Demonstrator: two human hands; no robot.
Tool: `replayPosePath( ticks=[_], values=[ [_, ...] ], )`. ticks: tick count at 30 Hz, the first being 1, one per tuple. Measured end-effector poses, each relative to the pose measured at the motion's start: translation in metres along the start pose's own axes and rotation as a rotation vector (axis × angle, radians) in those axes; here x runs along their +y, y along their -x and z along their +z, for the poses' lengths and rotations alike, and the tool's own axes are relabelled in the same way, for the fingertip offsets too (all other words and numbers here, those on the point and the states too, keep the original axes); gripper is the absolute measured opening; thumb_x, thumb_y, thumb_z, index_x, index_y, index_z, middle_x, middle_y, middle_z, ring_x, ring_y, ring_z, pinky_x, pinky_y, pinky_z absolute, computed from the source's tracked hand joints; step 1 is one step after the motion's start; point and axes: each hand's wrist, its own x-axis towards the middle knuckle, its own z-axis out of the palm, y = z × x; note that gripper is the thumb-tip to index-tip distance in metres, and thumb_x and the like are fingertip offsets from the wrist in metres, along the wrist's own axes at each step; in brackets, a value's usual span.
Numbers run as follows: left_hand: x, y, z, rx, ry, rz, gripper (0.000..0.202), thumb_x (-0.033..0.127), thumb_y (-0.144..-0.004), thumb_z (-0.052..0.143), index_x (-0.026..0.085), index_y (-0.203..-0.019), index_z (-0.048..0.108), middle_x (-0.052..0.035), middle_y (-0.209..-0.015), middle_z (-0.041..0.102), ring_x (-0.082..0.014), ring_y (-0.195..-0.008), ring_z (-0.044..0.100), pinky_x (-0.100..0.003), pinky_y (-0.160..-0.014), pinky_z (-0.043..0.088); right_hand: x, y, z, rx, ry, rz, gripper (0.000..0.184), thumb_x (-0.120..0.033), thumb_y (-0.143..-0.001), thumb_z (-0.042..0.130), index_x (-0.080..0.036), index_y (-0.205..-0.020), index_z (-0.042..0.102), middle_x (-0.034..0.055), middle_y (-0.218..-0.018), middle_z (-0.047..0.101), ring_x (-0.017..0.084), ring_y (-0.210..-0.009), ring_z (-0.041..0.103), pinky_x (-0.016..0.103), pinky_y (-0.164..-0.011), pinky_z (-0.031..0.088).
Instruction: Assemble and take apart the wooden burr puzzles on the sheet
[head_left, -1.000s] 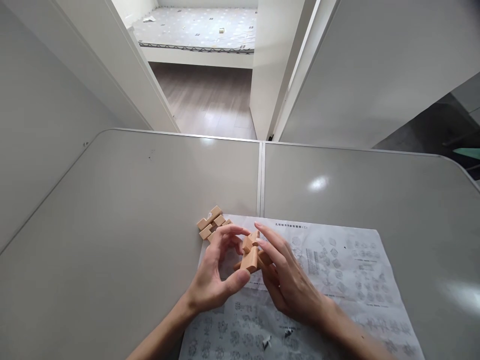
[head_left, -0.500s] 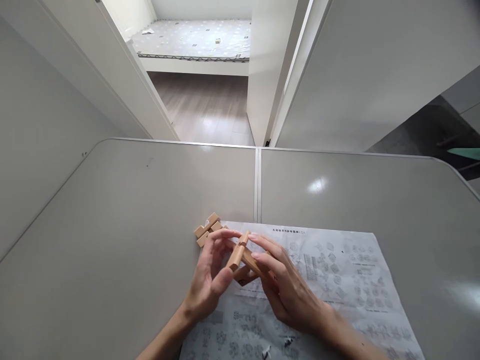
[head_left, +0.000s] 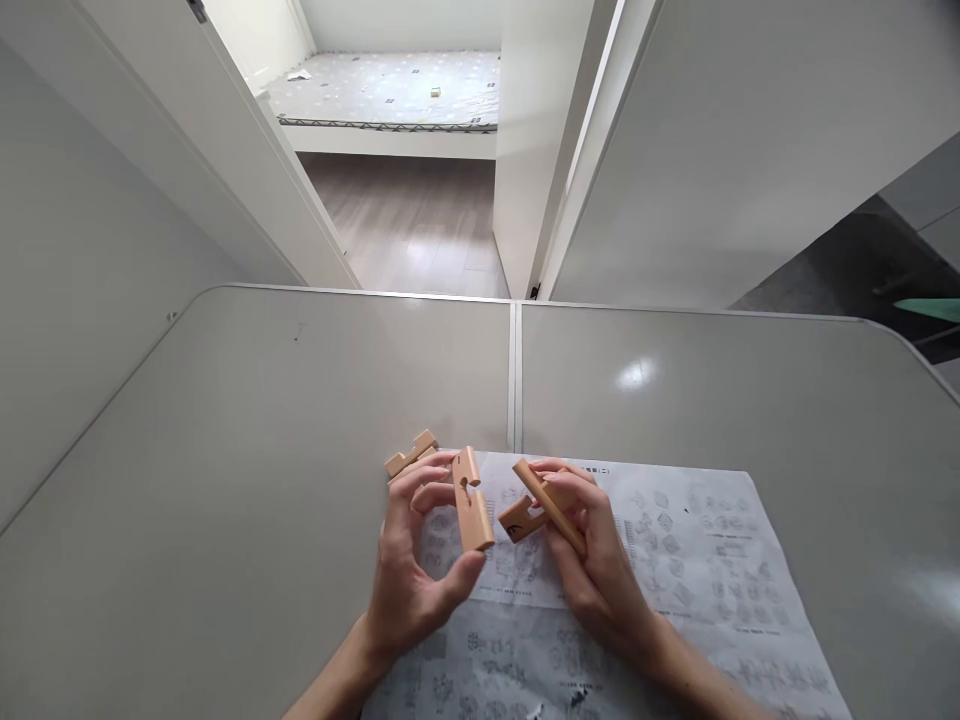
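Note:
Between the thumb and fingers of my left hand (head_left: 420, 550) is a notched wooden puzzle piece (head_left: 472, 515), held upright with its notch facing right. My right hand (head_left: 600, 555) grips two crossed wooden puzzle pieces (head_left: 551, 508), one a long bar slanting down to the right, the other marked with a dark character at its left end. A gap separates the pieces in the two hands. Behind my left fingers lie more notched wooden pieces (head_left: 411, 455) on the table, partly hidden. Under both hands is a creased instruction sheet (head_left: 705, 560) with printed diagrams.
The grey table (head_left: 225, 480) has a metal seam (head_left: 515, 370) down its middle and a raised metal rim. Small dark and white scraps (head_left: 577, 697) lie on the sheet near the front. Beyond the table, an open doorway shows a bed (head_left: 375, 90).
The wooden pieces, together before, are now apart. My left hand has turned its notched piece upright, and my right hand has drawn its crossed pair away to the right.

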Motion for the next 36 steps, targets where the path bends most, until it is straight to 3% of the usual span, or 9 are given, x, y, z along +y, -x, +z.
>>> replayPosePath(
  ticks=[6, 9, 21, 30, 36],
  values=[
    [-0.002, -0.005, -0.007, -0.072, -0.348, 0.301, 0.074, 0.047, -0.083, 0.090, 0.021, -0.139, 0.050, -0.0192, -0.138, 0.065, -0.0354, -0.131, 0.065, -0.052, -0.109, 0.056, 0.001, 0.000, 0.002, 0.064, -0.058, 0.118, 0.047, -0.008, -0.101, 0.045, -0.033, -0.141, 0.047, 0.0123, -0.151, 0.050, 0.030, -0.140, 0.053, 0.057, -0.109, 0.054],
    [-0.004, -0.008, -0.013, -0.116, -0.469, 0.374, 0.081, 0.044, -0.081, 0.092, 0.021, -0.144, 0.048, -0.0192, -0.136, 0.067, -0.0360, -0.129, 0.064, -0.053, -0.109, 0.055, 0.001, 0.000, 0.002, 0.063, -0.070, 0.122, 0.047, -0.007, -0.101, 0.045, -0.033, -0.141, 0.047, 0.0118, -0.151, 0.049, 0.029, -0.141, 0.051, 0.056, -0.112, 0.052],
    [-0.007, -0.015, -0.023, -0.321, -0.763, 0.397, 0.069, 0.045, -0.088, 0.086, 0.019, -0.142, 0.051, -0.0171, -0.139, 0.067, -0.0363, -0.138, 0.054, -0.053, -0.118, 0.044, -0.001, -0.003, 0.002, 0.095, -0.083, 0.150, 0.043, -0.008, -0.101, 0.046, -0.031, -0.137, 0.049, 0.0104, -0.148, 0.053, 0.027, -0.142, 0.052, 0.051, -0.113, 0.050],
    [-0.003, -0.021, -0.030, -0.336, -0.810, 0.379, 0.051, 0.029, -0.088, 0.078, 0.022, -0.133, 0.058, -0.0157, -0.143, 0.066, -0.0371, -0.139, 0.051, -0.056, -0.119, 0.040, -0.003, -0.005, 0.002, 0.085, -0.088, 0.148, 0.045, -0.007, -0.099, 0.046, -0.031, -0.137, 0.048, 0.0105, -0.148, 0.053, 0.027, -0.143, 0.052, 0.051, -0.113, 0.050],
    [0.003, -0.020, -0.026, -0.315, -0.816, 0.404, 0.054, 0.026, -0.084, 0.076, 0.021, -0.135, 0.059, -0.0167, -0.145, 0.065, -0.0391, -0.140, 0.051, -0.058, -0.119, 0.038, -0.006, -0.007, 0.002, 0.068, -0.076, 0.106, 0.049, -0.004, -0.099, 0.045, -0.032, -0.138, 0.048, 0.0097, -0.146, 0.054, 0.026, -0.144, 0.050, 0.050, -0.115, 0.049]
  ],
)
